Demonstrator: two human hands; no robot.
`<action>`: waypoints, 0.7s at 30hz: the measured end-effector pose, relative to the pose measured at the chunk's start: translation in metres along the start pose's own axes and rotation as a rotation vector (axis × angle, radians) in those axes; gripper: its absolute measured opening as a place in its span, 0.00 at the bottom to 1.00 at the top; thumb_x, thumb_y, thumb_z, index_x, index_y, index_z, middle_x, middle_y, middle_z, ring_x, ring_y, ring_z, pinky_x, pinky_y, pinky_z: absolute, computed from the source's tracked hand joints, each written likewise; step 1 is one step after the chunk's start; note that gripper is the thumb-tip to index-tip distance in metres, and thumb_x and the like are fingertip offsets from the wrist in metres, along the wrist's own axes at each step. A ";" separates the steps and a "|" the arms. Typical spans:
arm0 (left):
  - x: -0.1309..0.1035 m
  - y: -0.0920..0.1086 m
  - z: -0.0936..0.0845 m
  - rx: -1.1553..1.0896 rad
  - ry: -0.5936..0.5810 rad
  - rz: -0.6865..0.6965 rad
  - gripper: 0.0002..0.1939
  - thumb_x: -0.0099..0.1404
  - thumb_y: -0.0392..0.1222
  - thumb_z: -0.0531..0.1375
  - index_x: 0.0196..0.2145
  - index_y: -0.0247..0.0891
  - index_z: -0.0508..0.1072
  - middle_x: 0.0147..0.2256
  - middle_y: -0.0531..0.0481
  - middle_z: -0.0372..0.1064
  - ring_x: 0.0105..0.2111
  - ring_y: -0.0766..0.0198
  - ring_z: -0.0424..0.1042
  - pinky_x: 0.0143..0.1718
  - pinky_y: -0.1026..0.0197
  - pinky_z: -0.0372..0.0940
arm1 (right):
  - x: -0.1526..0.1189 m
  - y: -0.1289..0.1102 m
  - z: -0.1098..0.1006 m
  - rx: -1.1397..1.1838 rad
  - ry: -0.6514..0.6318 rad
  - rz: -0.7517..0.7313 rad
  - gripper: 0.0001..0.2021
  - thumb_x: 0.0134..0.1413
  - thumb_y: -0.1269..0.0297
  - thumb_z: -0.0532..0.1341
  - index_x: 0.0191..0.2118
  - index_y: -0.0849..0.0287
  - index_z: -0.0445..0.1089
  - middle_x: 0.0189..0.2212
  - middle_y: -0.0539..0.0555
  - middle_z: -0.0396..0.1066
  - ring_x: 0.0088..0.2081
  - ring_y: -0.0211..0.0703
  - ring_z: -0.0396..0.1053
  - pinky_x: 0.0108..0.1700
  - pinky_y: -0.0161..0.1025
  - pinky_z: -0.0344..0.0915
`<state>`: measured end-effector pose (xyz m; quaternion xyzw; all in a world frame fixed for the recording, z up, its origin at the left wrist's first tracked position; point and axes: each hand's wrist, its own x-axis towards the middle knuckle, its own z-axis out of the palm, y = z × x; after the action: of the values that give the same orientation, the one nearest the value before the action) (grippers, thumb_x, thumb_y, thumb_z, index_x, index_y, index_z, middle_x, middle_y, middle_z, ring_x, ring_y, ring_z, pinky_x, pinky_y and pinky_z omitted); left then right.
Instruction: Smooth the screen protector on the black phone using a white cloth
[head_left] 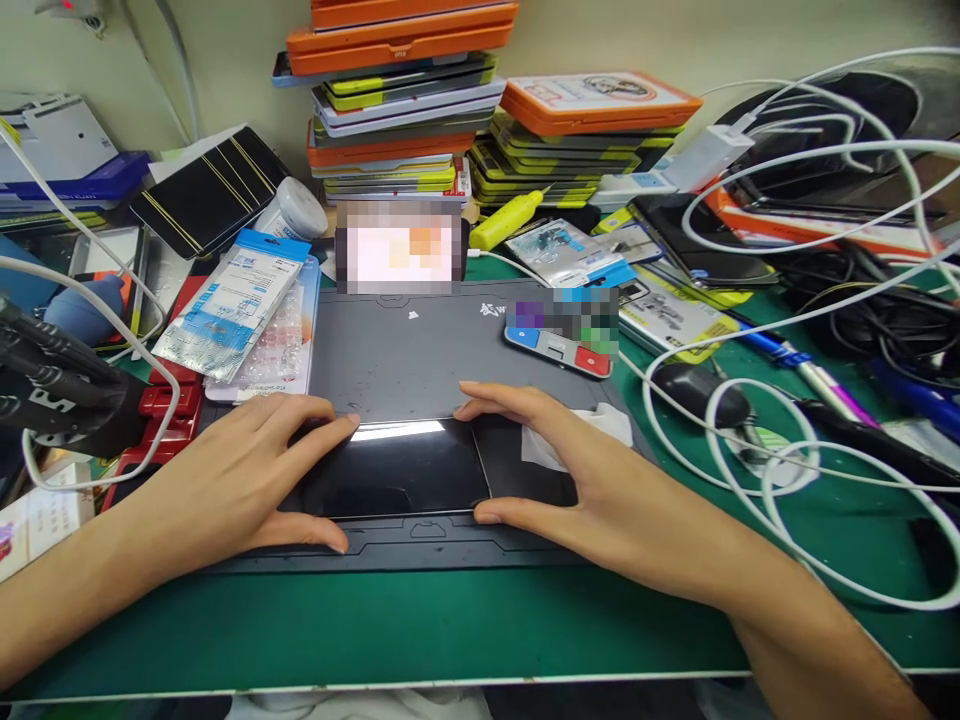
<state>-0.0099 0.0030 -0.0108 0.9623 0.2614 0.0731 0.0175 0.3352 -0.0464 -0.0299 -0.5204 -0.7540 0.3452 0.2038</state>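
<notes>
A glossy black phone screen (412, 470) lies across the dark grey work mat (435, 350), with a bright reflection along its far edge. My left hand (262, 475) spans its left end, a fingertip at the far edge and the thumb by the near edge. At the right end, the thumb and fingers of my right hand (570, 460) touch the near and far corners. Beyond that end is a second flat black piece (514, 455), partly under my right hand. A white cloth or wipe (615, 425) lies behind my right fingers.
A propped phone with a lit, blurred screen (397, 250) stands behind the mat. Orange boxes (405, 45) are stacked at the back. White cables (750, 500) loop at the right. A foil packet (232, 300) and a red-and-black device (169, 400) sit at the left.
</notes>
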 end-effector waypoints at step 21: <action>0.000 0.006 -0.003 -0.030 -0.005 -0.027 0.36 0.75 0.61 0.61 0.68 0.32 0.66 0.56 0.34 0.71 0.54 0.42 0.74 0.58 0.43 0.70 | 0.000 0.001 0.002 -0.049 -0.021 -0.030 0.38 0.67 0.42 0.66 0.75 0.32 0.49 0.66 0.52 0.68 0.68 0.55 0.68 0.69 0.57 0.69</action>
<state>-0.0069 -0.0022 -0.0077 0.9585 0.2732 0.0742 0.0338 0.3346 -0.0464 -0.0315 -0.5100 -0.7721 0.3291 0.1883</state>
